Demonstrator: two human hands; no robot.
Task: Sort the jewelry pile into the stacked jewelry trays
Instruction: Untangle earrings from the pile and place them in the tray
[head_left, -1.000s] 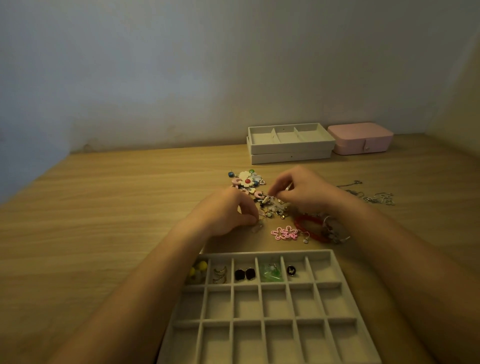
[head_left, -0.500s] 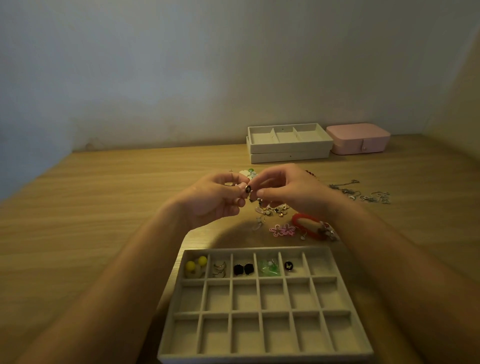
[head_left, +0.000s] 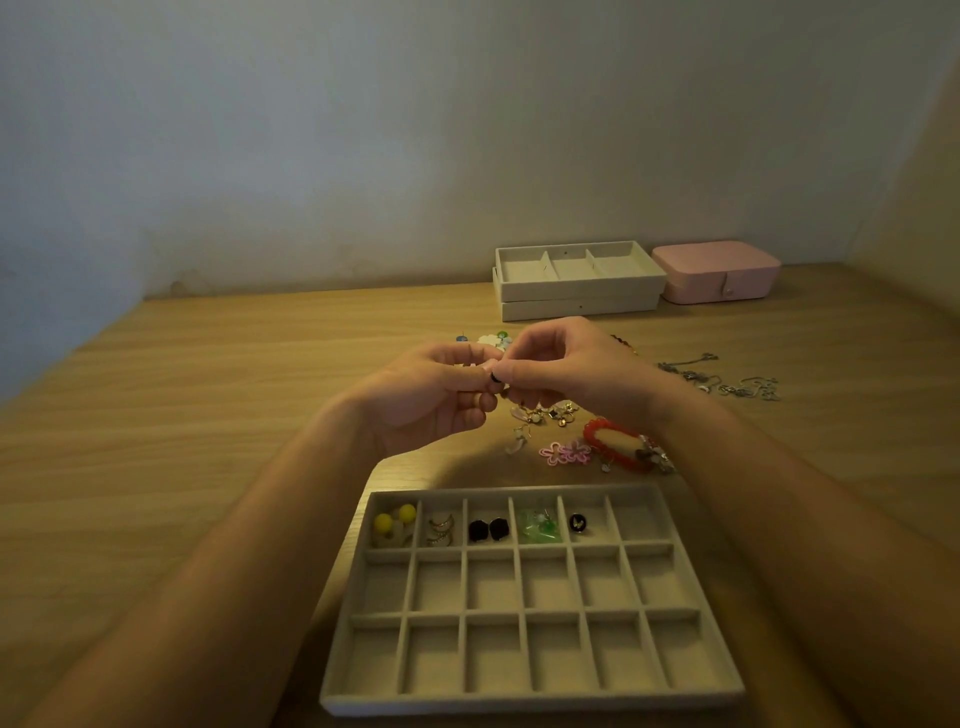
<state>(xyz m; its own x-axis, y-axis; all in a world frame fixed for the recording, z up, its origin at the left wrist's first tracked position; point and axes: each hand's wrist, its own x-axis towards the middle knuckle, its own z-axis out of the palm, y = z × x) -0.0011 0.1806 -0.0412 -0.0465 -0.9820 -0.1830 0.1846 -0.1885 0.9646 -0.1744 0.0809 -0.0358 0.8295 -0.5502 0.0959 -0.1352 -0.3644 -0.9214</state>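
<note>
My left hand and my right hand meet above the jewelry pile, fingertips together, pinching a small dark round earring between them. A grey gridded tray lies nearest me. Its far row holds yellow ball earrings, silver rings, black studs, green pieces and one dark round earring. The other cells hold nothing. Two stacked grey trays stand at the back.
A pink jewelry box sits right of the stacked trays. Silver chains lie on the wooden table at right. A red bracelet and a pink flower piece lie beyond the gridded tray. Walls close the back and right.
Both hands lifted off the pile with a small dark earring and came together. Since half a second ago they have hardly moved.
</note>
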